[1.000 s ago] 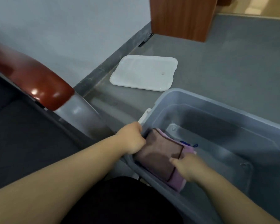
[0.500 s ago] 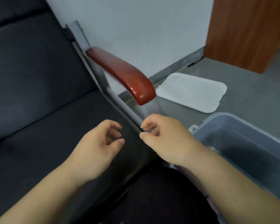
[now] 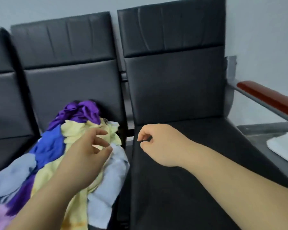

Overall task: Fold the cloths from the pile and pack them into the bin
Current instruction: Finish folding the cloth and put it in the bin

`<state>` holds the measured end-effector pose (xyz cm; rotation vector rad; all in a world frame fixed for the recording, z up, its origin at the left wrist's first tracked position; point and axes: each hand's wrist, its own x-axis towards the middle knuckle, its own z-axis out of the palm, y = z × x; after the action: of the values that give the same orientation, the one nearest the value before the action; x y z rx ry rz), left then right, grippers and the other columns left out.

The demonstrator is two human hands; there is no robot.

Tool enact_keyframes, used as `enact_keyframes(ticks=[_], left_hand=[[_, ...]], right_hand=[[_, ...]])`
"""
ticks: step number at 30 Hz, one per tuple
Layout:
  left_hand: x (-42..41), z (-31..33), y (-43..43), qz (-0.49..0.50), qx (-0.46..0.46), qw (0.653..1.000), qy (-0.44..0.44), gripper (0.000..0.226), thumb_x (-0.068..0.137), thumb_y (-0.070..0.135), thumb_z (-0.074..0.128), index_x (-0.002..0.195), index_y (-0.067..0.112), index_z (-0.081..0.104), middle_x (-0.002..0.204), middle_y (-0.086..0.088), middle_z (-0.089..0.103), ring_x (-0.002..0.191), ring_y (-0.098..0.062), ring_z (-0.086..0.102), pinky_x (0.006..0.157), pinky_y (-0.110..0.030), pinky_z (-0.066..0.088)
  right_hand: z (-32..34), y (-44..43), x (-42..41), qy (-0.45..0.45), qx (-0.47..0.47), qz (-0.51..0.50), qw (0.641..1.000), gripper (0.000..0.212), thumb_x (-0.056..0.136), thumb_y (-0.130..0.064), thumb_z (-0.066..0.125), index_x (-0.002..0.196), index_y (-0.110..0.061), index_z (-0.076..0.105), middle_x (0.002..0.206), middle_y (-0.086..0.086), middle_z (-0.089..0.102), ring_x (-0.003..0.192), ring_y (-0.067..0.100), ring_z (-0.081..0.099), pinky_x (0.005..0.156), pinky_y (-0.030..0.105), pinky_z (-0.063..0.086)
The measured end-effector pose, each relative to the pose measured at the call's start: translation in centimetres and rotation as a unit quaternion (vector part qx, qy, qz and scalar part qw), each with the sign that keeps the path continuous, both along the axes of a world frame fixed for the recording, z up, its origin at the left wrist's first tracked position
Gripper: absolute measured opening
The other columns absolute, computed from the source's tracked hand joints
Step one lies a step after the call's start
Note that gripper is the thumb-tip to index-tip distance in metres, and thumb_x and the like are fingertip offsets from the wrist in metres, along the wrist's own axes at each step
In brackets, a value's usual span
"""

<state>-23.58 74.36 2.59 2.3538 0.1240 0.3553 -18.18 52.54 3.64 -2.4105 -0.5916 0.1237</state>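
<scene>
The left hand (image 3: 88, 153) reaches out over the pile of cloths (image 3: 60, 163) heaped on the middle seat (image 3: 73, 97) at the lower left of the frame, fingers spread wide with nothing in them, just above the pale yellow cloth (image 3: 73, 131) on top, which looks to be its next pick. The right hand (image 3: 158, 145) hangs over the bare dark seat (image 3: 181, 188) at centre right, its grip loosely curled and narrow, holding nothing, probably ready to help spread the cloth there for folding. The bin is out of view; only a white lid (image 3: 284, 146) shows at the right edge, below the red-brown armrest (image 3: 266, 95).
</scene>
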Motion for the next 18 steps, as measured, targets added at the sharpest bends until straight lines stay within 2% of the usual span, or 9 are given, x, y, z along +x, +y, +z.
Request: enact_keyframes(ticks=[3, 7, 9, 12, 14, 16, 17, 18], left_hand=[[-0.2, 0.6, 6.3, 0.054, -0.016, 0.998, -0.015, 0.023, 0.090, 0.021, 0.071, 0.102, 0.037, 0.061, 0.091, 0.016, 0.071, 0.071, -0.005, 0.064, 0.059, -0.028, 0.045], [0.2, -0.8, 11.8, 0.103, -0.046, 0.994, 0.002, 0.024, 0.092, 0.026, 0.070, 0.109, 0.038, 0.060, 0.098, 0.016, 0.067, 0.076, -0.011, 0.065, 0.050, -0.026, 0.047], [0.8, -1.7, 13.7, 0.122, -0.047, 0.991, 0.019, 0.026, 0.092, 0.029, 0.069, 0.115, 0.039, 0.059, 0.104, 0.019, 0.063, 0.076, -0.008, 0.065, 0.048, -0.023, 0.046], [1.4, -2.7, 15.5, 0.149, -0.052, 0.987, 0.037, 0.030, 0.094, 0.033, 0.067, 0.121, 0.041, 0.057, 0.107, 0.022, 0.058, 0.076, -0.003, 0.064, 0.053, -0.020, 0.045], [1.6, -3.4, 16.2, 0.155, -0.057, 0.985, 0.041, 0.032, 0.094, 0.035, 0.066, 0.123, 0.042, 0.056, 0.114, 0.020, 0.057, 0.081, 0.000, 0.062, 0.056, -0.020, 0.044], [1.8, -3.9, 16.6, 0.155, -0.065, 0.985, 0.040, 0.033, 0.094, 0.036, 0.065, 0.124, 0.045, 0.054, 0.117, 0.020, 0.057, 0.085, 0.001, 0.060, 0.059, -0.021, 0.045], [1.9, -4.1, 16.8, 0.153, -0.068, 0.985, 0.038, 0.034, 0.094, 0.036, 0.065, 0.125, 0.046, 0.053, 0.118, 0.020, 0.056, 0.087, 0.001, 0.060, 0.060, -0.023, 0.047], [2.0, -4.2, 16.9, 0.149, -0.071, 0.985, 0.039, 0.035, 0.094, 0.037, 0.065, 0.125, 0.047, 0.053, 0.117, 0.021, 0.055, 0.089, 0.000, 0.060, 0.061, -0.025, 0.048]], right_hand=[[-0.1, 6.9, 1.6, -0.008, -0.015, 0.035, 0.999, 0.021, 0.099, -0.022, 0.053, 0.109, -0.030, 0.069, 0.105, -0.017, 0.063, 0.096, 0.009, 0.060, 0.081, 0.028, 0.051], [-1.0, 14.7, 3.6, 0.007, -0.019, 0.058, 0.998, 0.017, 0.097, -0.023, 0.055, 0.096, -0.036, 0.066, 0.108, -0.016, 0.063, 0.100, 0.011, 0.060, 0.081, 0.027, 0.048], [-1.6, 18.1, 5.0, 0.011, -0.014, 0.053, 0.998, 0.016, 0.096, -0.023, 0.056, 0.101, -0.033, 0.068, 0.111, -0.011, 0.066, 0.103, 0.014, 0.061, 0.084, 0.028, 0.048], [-2.4, 22.5, 8.2, 0.026, 0.016, -0.004, 1.000, 0.026, 0.095, -0.029, 0.058, 0.119, -0.030, 0.065, 0.125, -0.004, 0.063, 0.109, 0.023, 0.062, 0.095, 0.035, 0.051], [-3.1, 25.1, 11.5, 0.073, 0.077, -0.071, 0.992, 0.038, 0.093, -0.031, 0.059, 0.131, -0.025, 0.059, 0.127, 0.002, 0.057, 0.105, 0.027, 0.061, 0.085, 0.033, 0.050], [-4.0, 27.2, 14.8, 0.135, 0.127, -0.134, 0.974, 0.034, 0.089, -0.029, 0.059, 0.122, -0.019, 0.057, 0.114, 0.010, 0.057, 0.092, 0.029, 0.057, 0.071, 0.032, 0.048], [-4.5, 28.0, 16.2, 0.162, 0.134, -0.150, 0.966, 0.029, 0.090, -0.028, 0.060, 0.115, -0.015, 0.057, 0.112, 0.013, 0.060, 0.090, 0.029, 0.056, 0.072, 0.034, 0.051], [-5.0, 28.4, 17.3, 0.180, 0.133, -0.156, 0.962, 0.021, 0.092, -0.027, 0.062, 0.106, -0.013, 0.058, 0.113, 0.014, 0.063, 0.091, 0.029, 0.056, 0.080, 0.038, 0.056]])
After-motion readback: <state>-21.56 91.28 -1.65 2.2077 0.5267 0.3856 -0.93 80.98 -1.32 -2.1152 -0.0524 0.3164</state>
